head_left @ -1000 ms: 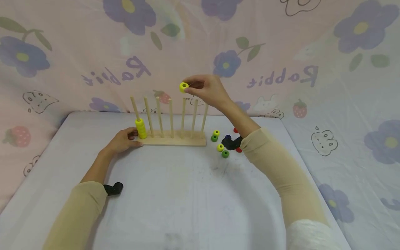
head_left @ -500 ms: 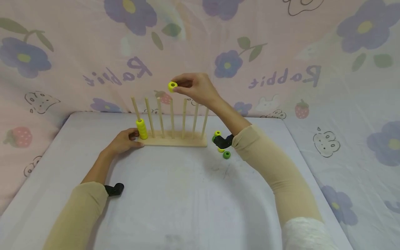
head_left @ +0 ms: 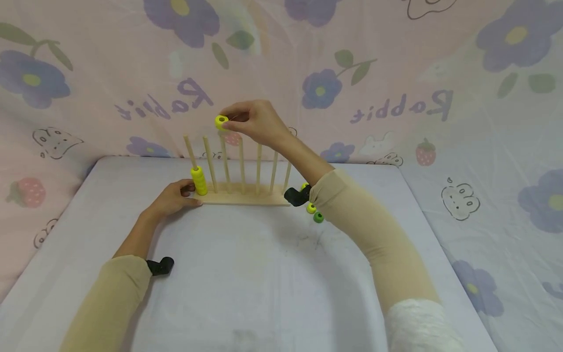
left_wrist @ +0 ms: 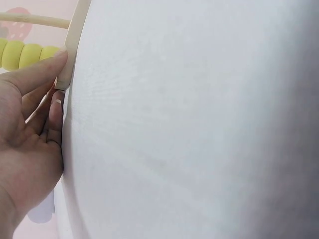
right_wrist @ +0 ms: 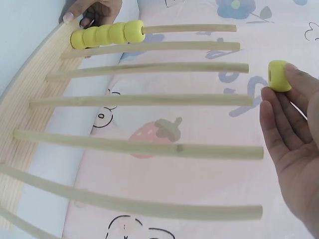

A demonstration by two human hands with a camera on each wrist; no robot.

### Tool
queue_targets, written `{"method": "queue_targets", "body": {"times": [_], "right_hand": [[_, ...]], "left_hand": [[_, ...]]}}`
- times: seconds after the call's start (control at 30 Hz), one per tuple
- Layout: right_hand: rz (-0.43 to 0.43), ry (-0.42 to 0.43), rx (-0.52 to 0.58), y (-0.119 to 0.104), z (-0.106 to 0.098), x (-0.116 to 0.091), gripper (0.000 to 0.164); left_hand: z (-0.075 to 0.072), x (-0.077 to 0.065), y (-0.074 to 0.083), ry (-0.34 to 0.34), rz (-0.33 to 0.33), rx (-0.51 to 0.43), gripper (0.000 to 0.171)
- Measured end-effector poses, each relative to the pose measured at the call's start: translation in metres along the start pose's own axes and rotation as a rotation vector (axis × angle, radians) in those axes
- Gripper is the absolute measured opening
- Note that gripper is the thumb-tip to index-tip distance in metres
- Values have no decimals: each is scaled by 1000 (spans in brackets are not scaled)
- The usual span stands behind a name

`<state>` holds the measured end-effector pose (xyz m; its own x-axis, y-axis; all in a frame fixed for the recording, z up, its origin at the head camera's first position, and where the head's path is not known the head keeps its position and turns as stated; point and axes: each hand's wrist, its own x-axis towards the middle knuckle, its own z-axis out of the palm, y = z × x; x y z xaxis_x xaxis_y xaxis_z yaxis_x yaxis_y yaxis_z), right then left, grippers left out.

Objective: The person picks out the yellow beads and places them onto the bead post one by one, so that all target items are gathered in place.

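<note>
Bead (head_left: 220,126) held above rack (head_left: 246,199); base steadied

The right hand (head_left: 257,122) pinches the yellow bead between thumb and fingers, clear of the pegs (head_left: 242,168). In the head view it lines up with the third from the left; the gap cannot be judged. Its hole faces roughly along the pegs. Advised: keep fingertips off the hole, centre it on a tip before lowering, release only once threaded. The left hand (head_left: 173,198) grips the rack's left end, thumb on the base; a firm hold there should limit rocking.

The rack stands near the tabletop's (head_left: 220,274) far edge. Its leftmost peg (head_left: 190,152) carries five stacked beads (head_left: 199,182), all yellow; the others show none. Loose beads (head_left: 311,209), two yellow and one green, lie past its right end, towards the tabletop's right edge.
</note>
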<state>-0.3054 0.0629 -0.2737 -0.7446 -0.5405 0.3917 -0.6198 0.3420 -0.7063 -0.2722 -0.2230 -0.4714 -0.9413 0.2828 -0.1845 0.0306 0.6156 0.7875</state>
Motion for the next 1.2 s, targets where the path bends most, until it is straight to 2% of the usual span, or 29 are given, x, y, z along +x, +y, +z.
{"method": "queue_targets", "body": {"times": [0.2,0.5,0.77,1.2], "right_hand": [[7,-25,-9,-4,10,9,26],[70,-77,6,-10,25,22,26],[61,-134,-60,-18,40,31,29],[69,-183,-83,-20,56,37,29]], "left_hand": [[0,-1,0,-4,-5,3,81],[-2,-3,-4,-6,3,-1,82],[-2,-6,-3,-9,-3,-12,82],[0,-2,-8,-17,-9,-8,84]]}}
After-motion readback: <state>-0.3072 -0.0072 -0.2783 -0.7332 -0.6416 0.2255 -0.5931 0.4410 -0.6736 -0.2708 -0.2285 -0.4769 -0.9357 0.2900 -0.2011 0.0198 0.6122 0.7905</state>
